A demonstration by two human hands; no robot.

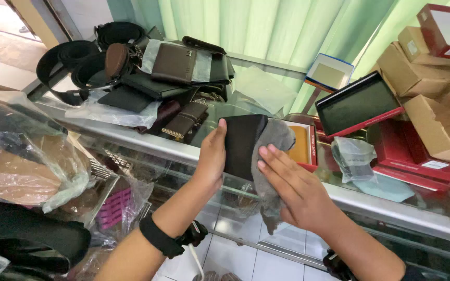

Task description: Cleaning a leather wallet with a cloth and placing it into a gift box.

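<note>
Glass table [131, 138] below: at frame centre your left hand [212, 158] clasps the black wallet [240, 145] (thumb along its edge), while your right hand [295, 190] presses a grey cloth [272, 143] against it, fingers nearly flat.

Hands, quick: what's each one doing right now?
Left hand: closed on the black wallet, holding it upright by its edge.
Right hand: fingers flat, pressing the grey cloth against the wallet.

Pale green curtain [266, 26] hangs behind a glass display counter [147, 143] over white floor tiles [246, 260]
</note>
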